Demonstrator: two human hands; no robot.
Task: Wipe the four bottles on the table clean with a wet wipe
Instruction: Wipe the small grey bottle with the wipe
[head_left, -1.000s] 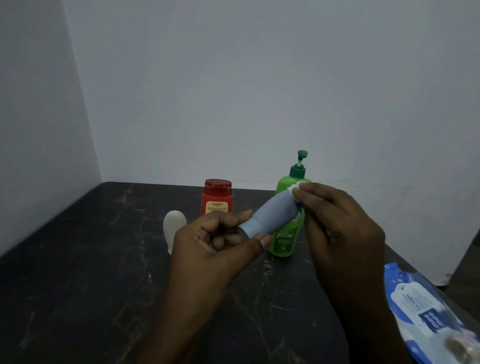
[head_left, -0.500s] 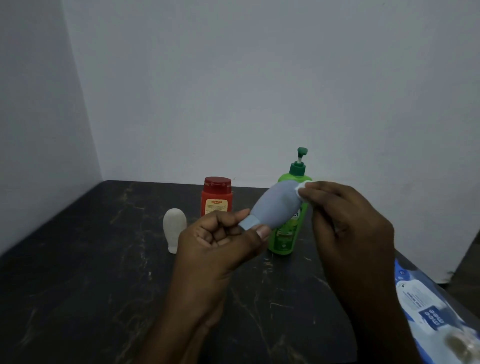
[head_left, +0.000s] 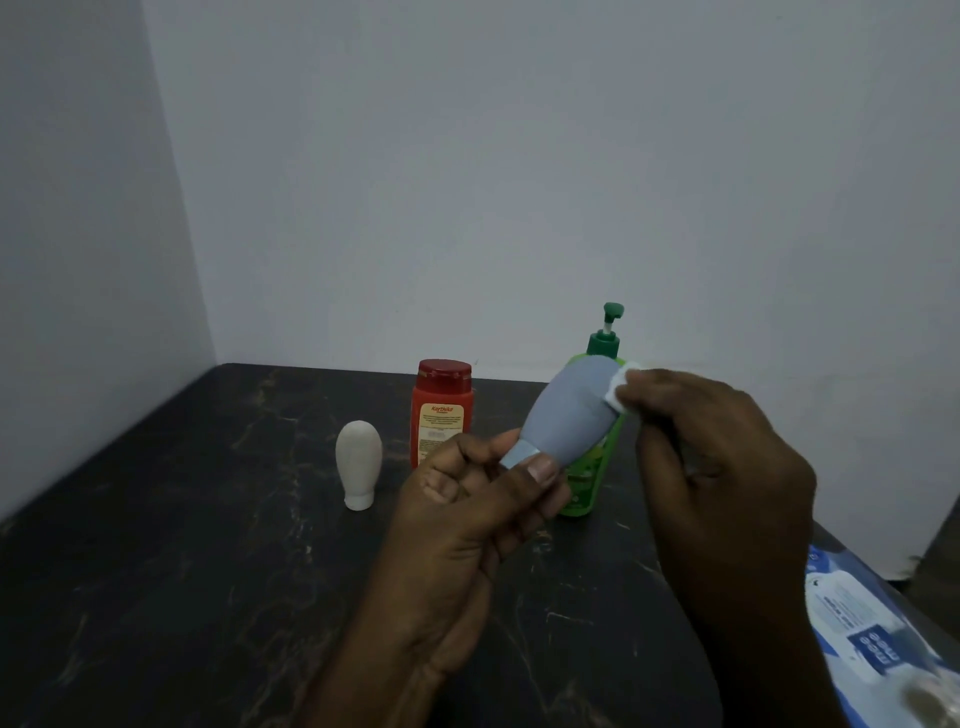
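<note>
Grey bottle (head_left: 571, 410) pinched by left hand (head_left: 467, 519), wet wipe (head_left: 621, 384) mostly hidden under right hand (head_left: 717, 467) fingertips.

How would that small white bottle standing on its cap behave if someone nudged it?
The white bottle would probably tip easily: it stands upside down on a narrow cap, with a wider rounded body above. Once down, it might roll in a curve on the dark table, since the body looks egg-shaped. It seems like light, stiff plastic, but how full it is cannot be told.
</note>
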